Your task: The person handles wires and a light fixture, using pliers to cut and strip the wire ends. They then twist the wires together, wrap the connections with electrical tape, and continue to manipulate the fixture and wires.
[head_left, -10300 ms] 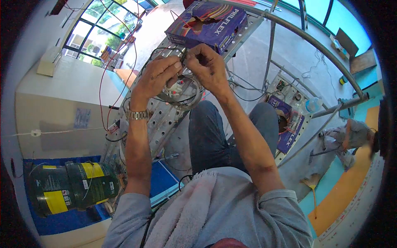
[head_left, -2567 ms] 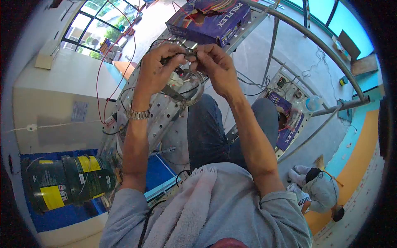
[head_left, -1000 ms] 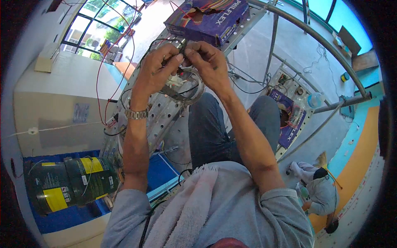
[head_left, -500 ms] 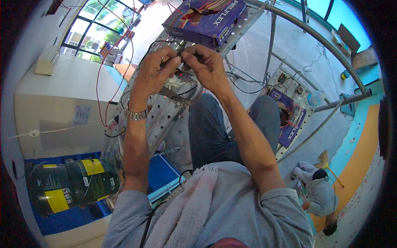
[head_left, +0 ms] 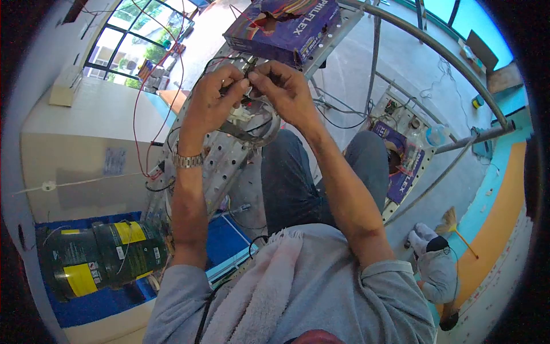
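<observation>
My left hand [head_left: 215, 100] and my right hand [head_left: 282, 94] meet in front of me, thumbs and fingertips closed in a pinch. Between them is a thin dark wire [head_left: 250, 70], its ends mostly hidden by the fingers. Just below the hands a clear round plastic container [head_left: 269, 135] holds white pieces and other small parts I cannot make out. It rests on a perforated metal plank [head_left: 215, 163]. A purple PHILFLEX box [head_left: 281, 34] with a torn top lies just beyond my fingertips.
Red wires [head_left: 135, 114] hang at the left. Green-black buckets [head_left: 103, 258] lie lower left. A curved scaffold pipe [head_left: 441, 49] crosses the right. Another purple box [head_left: 401, 186] sits on a second plank. Far below, a person [head_left: 436, 275] is near a broom [head_left: 450, 221].
My hands stay together in nearly the same place, with slight finger movement. The person below has shifted a little downward in the view.
</observation>
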